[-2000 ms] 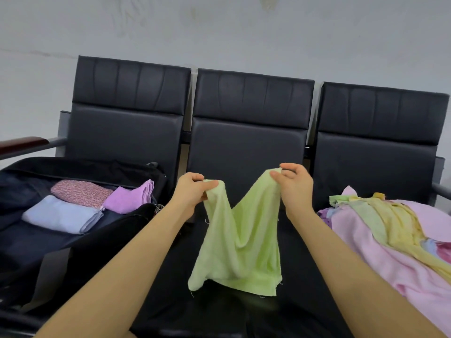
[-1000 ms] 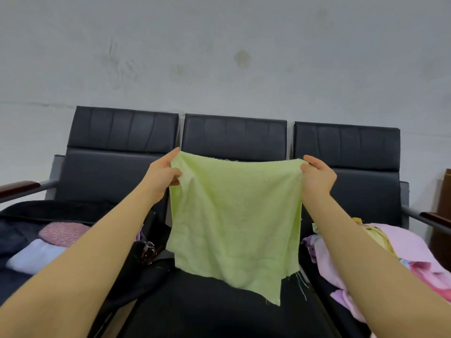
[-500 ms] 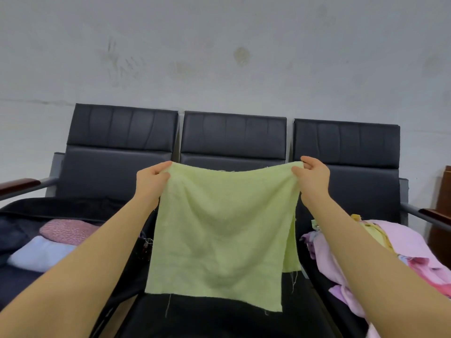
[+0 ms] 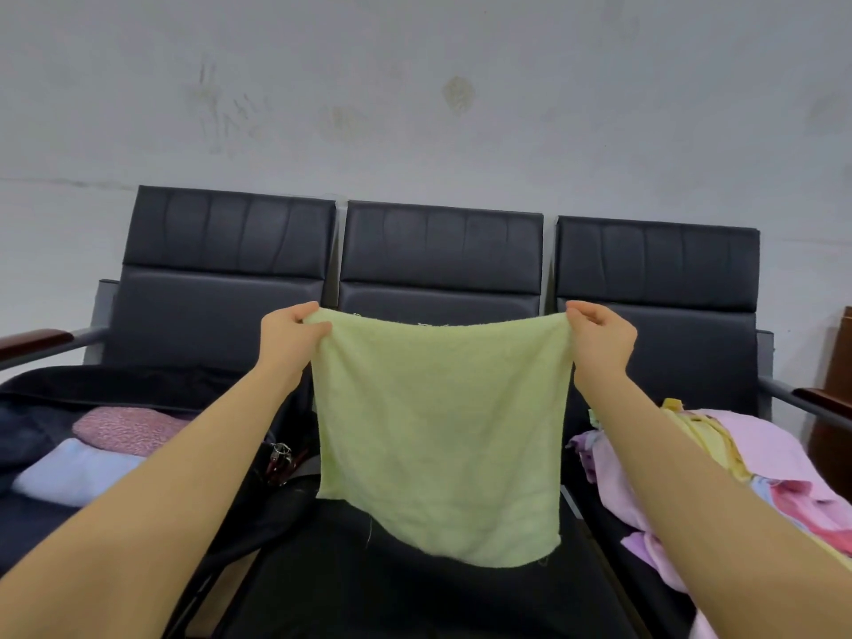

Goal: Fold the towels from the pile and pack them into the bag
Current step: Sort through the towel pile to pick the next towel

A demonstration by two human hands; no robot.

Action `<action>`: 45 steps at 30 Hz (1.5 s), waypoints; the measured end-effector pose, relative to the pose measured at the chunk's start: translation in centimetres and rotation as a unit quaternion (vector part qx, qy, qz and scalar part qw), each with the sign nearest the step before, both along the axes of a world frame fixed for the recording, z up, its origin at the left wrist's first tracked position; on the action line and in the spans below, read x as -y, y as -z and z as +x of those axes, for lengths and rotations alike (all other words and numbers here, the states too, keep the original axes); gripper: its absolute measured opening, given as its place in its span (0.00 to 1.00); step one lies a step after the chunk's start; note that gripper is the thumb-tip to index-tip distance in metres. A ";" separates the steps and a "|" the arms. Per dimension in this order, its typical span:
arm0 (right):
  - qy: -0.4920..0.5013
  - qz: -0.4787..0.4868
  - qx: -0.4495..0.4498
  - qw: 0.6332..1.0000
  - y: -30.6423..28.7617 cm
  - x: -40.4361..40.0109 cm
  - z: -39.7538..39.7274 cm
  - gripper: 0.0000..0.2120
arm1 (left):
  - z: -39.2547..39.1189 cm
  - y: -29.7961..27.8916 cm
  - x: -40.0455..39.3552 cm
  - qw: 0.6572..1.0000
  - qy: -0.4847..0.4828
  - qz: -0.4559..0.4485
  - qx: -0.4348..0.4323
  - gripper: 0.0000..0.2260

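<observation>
A light green towel point(image 4: 438, 431) hangs spread flat in the air over the middle seat. My left hand point(image 4: 288, 336) pinches its top left corner and my right hand point(image 4: 601, 336) pinches its top right corner. Its lower edge dangles just above the seat cushion. On the left seat lies the open black bag point(image 4: 115, 389), holding a folded speckled pink towel point(image 4: 127, 428) and a folded pale blue towel point(image 4: 73, 472). The pile of unfolded towels point(image 4: 747, 458), mostly pink, yellow and lilac, covers the right seat.
A row of three black padded chairs point(image 4: 440, 251) stands against a grey wall. Wooden-topped armrests point(image 4: 34, 339) flank the row. A keyring or zip pull point(image 4: 279, 454) hangs at the bag's near edge. A brown wooden piece point(image 4: 839, 408) stands at the far right.
Both hands lifted the crumpled green towel off the middle seat and spread it out by its top corners. In the last half second the towel has straightened and hangs flatter.
</observation>
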State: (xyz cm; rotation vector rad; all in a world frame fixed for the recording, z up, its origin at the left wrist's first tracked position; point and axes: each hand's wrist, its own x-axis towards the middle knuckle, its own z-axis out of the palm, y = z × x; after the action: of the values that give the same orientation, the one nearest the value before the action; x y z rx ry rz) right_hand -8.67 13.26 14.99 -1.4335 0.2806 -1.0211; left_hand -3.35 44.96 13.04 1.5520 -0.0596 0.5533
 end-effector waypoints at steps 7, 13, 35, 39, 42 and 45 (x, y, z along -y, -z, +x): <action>0.009 -0.023 0.022 0.999 0.5 0.6 -0.4 0.14 | 0.7 -0.6 0.2 0.999 -0.032 0.042 0.005 0.20; 0.062 -0.146 -0.022 0.987 0.6 0.9 -0.9 0.16 | 0.6 -1.3 0.7 0.992 -0.068 0.102 -0.004 0.18; 0.070 -0.052 -0.017 0.996 2.6 0.6 -4.3 0.06 | -1.7 -0.3 -0.5 0.990 0.010 0.141 -0.023 0.04; 0.060 -0.030 0.023 0.997 1.5 0.5 -4.8 0.08 | -2.2 -1.2 -0.4 0.994 0.002 0.110 0.009 0.04; 0.063 0.000 0.025 0.998 1.2 0.5 -4.9 0.08 | -2.4 -1.4 -0.1 0.992 -0.013 0.123 0.021 0.07; 0.067 0.004 0.020 0.998 1.6 0.7 -4.7 0.04 | -2.0 -0.7 -0.1 0.990 -0.026 0.138 0.020 0.12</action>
State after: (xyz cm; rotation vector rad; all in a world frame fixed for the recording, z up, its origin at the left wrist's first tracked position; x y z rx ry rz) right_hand -13.38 12.55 13.41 -1.4002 0.3545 -1.1548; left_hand -5.39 45.04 13.76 1.8155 -0.1303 0.6378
